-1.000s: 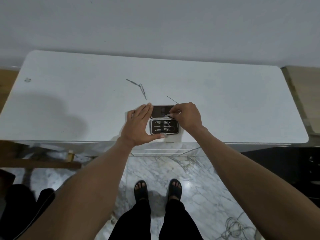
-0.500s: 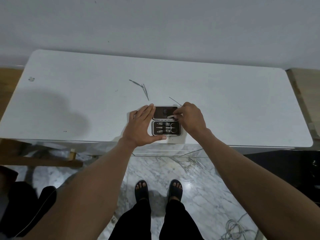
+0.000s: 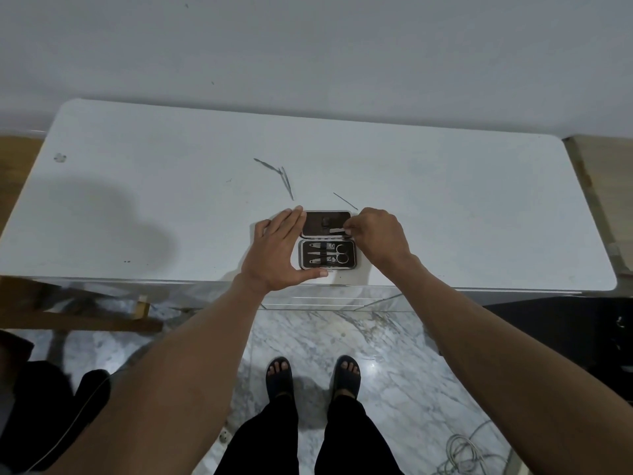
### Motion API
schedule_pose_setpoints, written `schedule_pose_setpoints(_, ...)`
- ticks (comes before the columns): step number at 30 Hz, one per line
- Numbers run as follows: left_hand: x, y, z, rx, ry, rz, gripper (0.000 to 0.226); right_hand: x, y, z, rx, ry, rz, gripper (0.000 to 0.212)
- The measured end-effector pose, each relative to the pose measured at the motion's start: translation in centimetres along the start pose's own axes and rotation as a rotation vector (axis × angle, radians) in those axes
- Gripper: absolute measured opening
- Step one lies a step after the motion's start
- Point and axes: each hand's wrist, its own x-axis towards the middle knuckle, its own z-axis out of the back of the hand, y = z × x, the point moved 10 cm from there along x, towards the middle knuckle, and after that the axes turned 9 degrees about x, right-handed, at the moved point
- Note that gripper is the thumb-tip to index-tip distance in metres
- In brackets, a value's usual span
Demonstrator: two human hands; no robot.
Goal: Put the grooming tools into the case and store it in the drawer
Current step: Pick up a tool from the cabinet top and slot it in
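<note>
White tabletop (image 3: pixel 479 217), head view: the open black case (image 3: pixel 327 265) lies mid front edge. The left hand (image 3: pixel 274 250) rests against its left side, fingers straight, thumb along its front. The right hand (image 3: pixel 378 234) pinches a small silver tool (image 3: pixel 336 230) over the lid. Loose thin tools (image 3: pixel 287 183) lie behind.

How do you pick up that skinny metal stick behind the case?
Pinch the thin metal tool at its middle, coming straight down from above, thumb and finger on either side of the shaft. It lies flat and slanted on the white tabletop, too slim to grab endwise. The right hand is nearest but busy pinching a small flat tool.
</note>
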Motion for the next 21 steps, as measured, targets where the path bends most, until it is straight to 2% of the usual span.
schedule_pose_setpoints(9,0.0,0.0,0.0,0.003,-0.005,-0.001,0.124,0.4,1.1,-0.2,-0.03,-0.038,0.012,0.022)
schedule_pose_setpoints(15,0.0,-0.1,0.1,-0.004,-0.011,-0.003,0.125,0.7,1.4,-0.7,-0.02,-0.004,0.053,0.019)
schedule_pose_setpoints(21,0.1,0.0,0.1,0.001,-0.006,0.0,0.124,0.9,1.6,-0.6,-0.179,0.031,0.132,0.02)
